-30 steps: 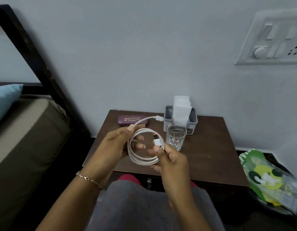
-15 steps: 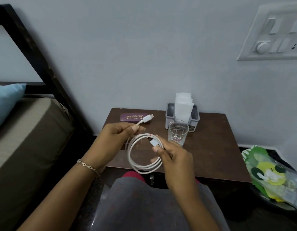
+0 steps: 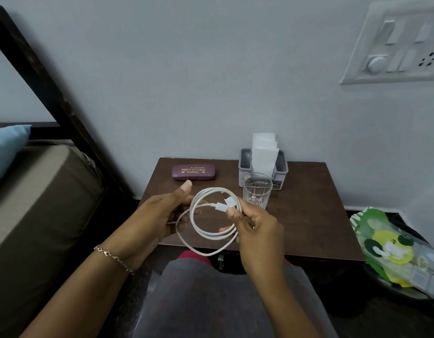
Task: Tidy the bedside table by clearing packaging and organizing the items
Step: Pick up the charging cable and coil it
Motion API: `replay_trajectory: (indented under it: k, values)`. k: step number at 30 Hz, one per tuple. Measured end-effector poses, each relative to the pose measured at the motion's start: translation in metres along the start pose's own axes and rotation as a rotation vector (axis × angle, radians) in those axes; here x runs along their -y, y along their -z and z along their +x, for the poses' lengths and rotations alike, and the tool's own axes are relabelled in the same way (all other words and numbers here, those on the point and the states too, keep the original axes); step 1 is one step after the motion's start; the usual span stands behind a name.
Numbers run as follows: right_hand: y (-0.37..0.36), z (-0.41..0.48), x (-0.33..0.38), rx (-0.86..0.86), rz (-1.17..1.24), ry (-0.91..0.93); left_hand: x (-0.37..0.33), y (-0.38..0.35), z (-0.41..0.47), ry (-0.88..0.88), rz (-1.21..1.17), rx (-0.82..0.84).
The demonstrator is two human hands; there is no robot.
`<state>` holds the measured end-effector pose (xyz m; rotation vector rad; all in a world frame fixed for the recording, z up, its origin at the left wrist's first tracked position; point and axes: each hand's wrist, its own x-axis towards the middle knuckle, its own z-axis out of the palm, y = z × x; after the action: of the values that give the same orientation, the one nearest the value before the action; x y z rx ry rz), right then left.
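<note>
A white charging cable (image 3: 206, 236) is coiled into loops and held above the front of the dark wooden bedside table (image 3: 313, 215). My right hand (image 3: 255, 230) pinches both white plug ends together at the top right of the coil. My left hand (image 3: 162, 213) is at the coil's left side, thumb raised, fingers loosely curled behind the loops. On the table stand a purple spectacle case (image 3: 193, 172) at the back left, a grey holder with white tissues (image 3: 263, 164) at the back middle, and an empty clear glass (image 3: 257, 192) just in front of it.
A bed with a brown mattress (image 3: 35, 203), a blue pillow (image 3: 6, 150) and a dark frame lies to the left. A green and yellow plastic packet (image 3: 391, 247) sits in a dark bin at the right of the table. A switchboard (image 3: 401, 42) is on the wall.
The free plug end that stuck up by my left thumb has come down to my right hand, which now pinches both ends. My left thumb has lifted off the cable and the coil hangs looser.
</note>
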<state>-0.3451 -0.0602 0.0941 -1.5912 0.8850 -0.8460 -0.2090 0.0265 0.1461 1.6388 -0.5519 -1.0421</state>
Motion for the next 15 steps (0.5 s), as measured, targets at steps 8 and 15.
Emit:
replay_trajectory:
  k: [8, 15]
  values:
    - [-0.003, -0.003, 0.003, 0.041, -0.188, 0.099, 0.027, -0.019, -0.006, -0.158, 0.132, -0.236]
    - [0.009, 0.003, 0.011, 0.366, 0.549, -0.49, 0.018, -0.014, -0.009, -0.172, -0.169, -0.056]
